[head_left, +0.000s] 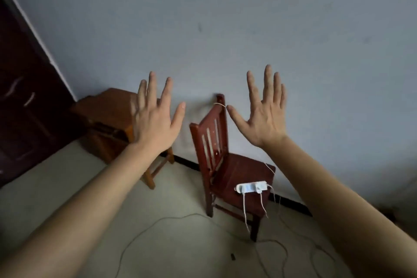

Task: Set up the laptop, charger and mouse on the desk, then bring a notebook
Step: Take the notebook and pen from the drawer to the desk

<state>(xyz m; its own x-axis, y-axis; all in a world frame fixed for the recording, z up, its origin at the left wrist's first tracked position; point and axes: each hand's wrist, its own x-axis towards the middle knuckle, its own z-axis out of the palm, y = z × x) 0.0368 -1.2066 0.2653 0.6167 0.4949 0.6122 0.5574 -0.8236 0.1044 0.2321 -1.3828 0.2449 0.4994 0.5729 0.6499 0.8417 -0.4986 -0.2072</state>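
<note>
Blue wall (225, 18) backs left hand (155, 124) and right hand (265, 119), fingers (268, 81) splayed, empty; power strip (250, 187) on chair (228, 165) below.

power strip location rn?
Head view, right of centre: the white power strip lies on the seat of the dark red chair by the wall, cords trailing to the floor.

Left hand (155, 117) and right hand (266, 113) raised, fingers spread, holding nothing; dark red wooden slatted chair (228, 165) carries a white plastic power strip (251, 187).
</note>
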